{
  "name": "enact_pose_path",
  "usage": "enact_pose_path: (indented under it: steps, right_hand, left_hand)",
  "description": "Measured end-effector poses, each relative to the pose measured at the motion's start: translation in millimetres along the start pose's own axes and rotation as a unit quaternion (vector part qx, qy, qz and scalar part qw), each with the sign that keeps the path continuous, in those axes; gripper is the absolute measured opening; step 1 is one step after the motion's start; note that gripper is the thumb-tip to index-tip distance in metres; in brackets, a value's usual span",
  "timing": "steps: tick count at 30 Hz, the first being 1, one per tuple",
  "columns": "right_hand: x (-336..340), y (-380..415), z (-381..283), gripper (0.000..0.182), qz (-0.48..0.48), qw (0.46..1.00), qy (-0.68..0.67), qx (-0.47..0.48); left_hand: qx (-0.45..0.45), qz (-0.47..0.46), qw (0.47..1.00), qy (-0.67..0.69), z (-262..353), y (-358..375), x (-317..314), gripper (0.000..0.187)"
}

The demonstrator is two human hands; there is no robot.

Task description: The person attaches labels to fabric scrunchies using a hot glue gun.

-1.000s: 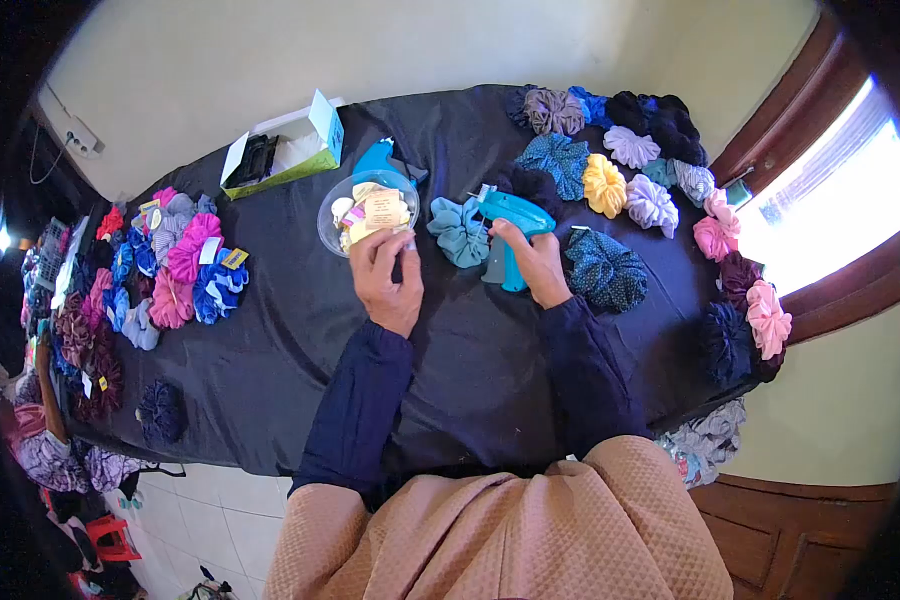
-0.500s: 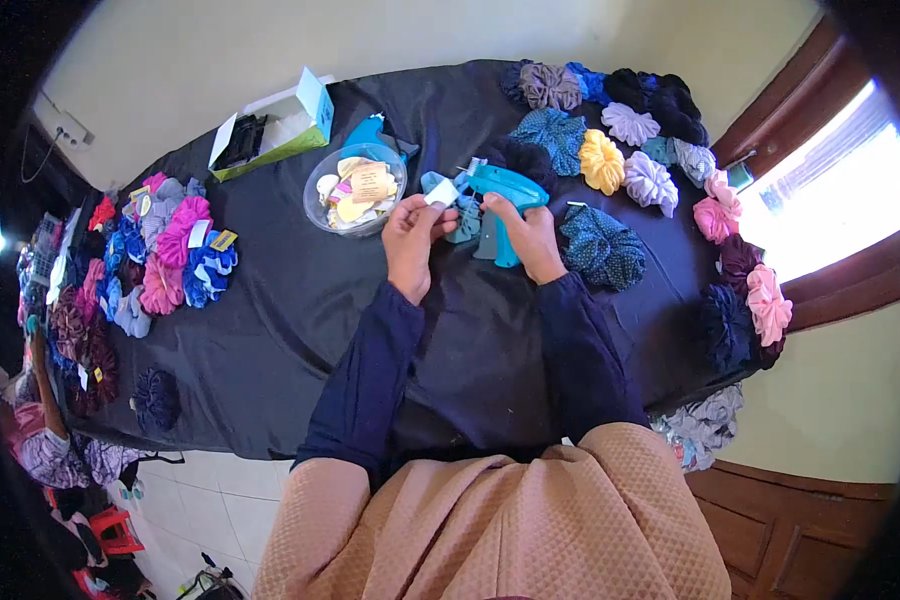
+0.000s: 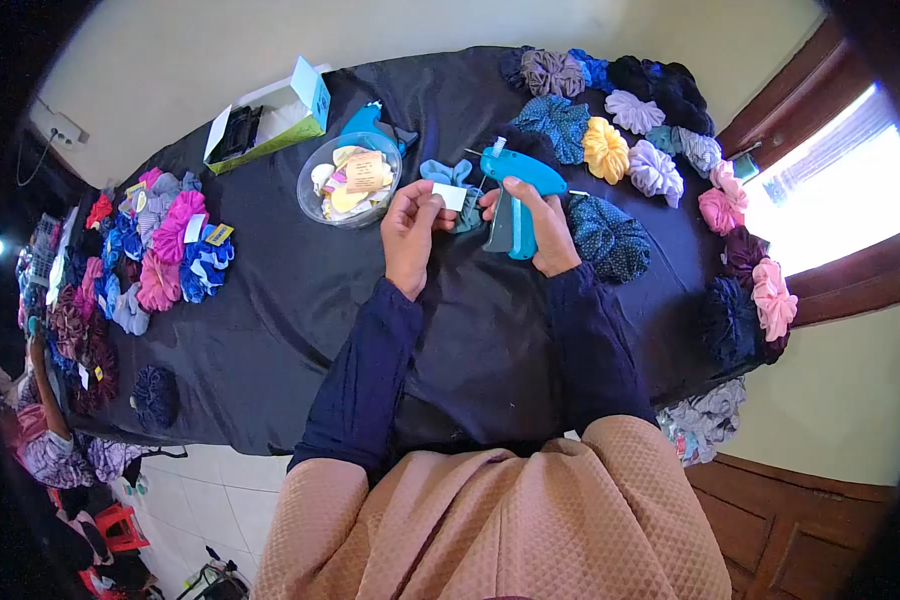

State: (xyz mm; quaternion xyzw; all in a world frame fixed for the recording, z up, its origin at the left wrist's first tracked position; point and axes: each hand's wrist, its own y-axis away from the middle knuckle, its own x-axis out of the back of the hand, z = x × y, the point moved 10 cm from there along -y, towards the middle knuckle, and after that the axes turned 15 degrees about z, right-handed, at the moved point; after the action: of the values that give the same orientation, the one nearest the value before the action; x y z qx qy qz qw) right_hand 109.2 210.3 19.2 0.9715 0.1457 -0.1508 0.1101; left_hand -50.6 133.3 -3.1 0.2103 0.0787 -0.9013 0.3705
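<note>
Between its thumb and fingers my left hand pinches a small white tag. My right hand is wrapped round a teal tagging gun, whose needle end points left, apart from the tag. A blue-grey scrunchie lies on the black cloth just beyond the tag, partly hidden by it. Right of my right hand is a dark teal dotted scrunchie. A round clear tub of paper tags stands left of my left hand, with another blue tagging gun behind it.
An open green and white box sits at the back left. Piles of scrunchies lie at the left and along the right edge, including a yellow one. At the far left another person's arm shows.
The tagging gun has tilted more upright and moved slightly away from the tag. The white tag now faces up flatter in my left hand, and more of the blue-grey scrunchie shows.
</note>
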Motion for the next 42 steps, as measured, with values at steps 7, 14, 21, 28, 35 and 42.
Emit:
enact_pose_path:
  steps: [7,14,21,28,35,42]
  right_hand:
    - [-3.3,1.0,1.8,0.043,0.006,1.000,0.024,0.016]
    - [-5.8,3.7,-1.3,0.043,0.001,1.000,-0.004,0.029]
    - [-13.3,9.6,0.7,0.041,-0.034,0.999,-0.023,0.002]
    - [-21.3,13.1,1.5,0.039,-0.060,0.998,-0.003,0.020]
    - [-18.6,12.9,-0.3,0.038,-0.041,0.999,-0.019,0.009]
    - [-13.8,7.2,2.0,0.037,-0.046,0.999,0.025,0.013]
  left_hand:
    - [0.010,-0.005,1.000,-0.018,-0.5,1.7,-2.4,0.027]
    - [-0.008,-0.028,0.998,-0.050,-4.0,0.6,-5.9,0.024]
    - [-0.008,-0.020,0.999,-0.037,-2.8,1.1,-5.9,0.024]
    - [0.010,-0.024,0.999,-0.021,-9.2,-1.1,-3.2,0.028]
    - [-0.018,-0.011,0.998,-0.052,-8.1,-3.4,2.2,0.032]
    - [0.002,0.027,1.000,-0.004,-7.5,-4.2,7.3,0.018]
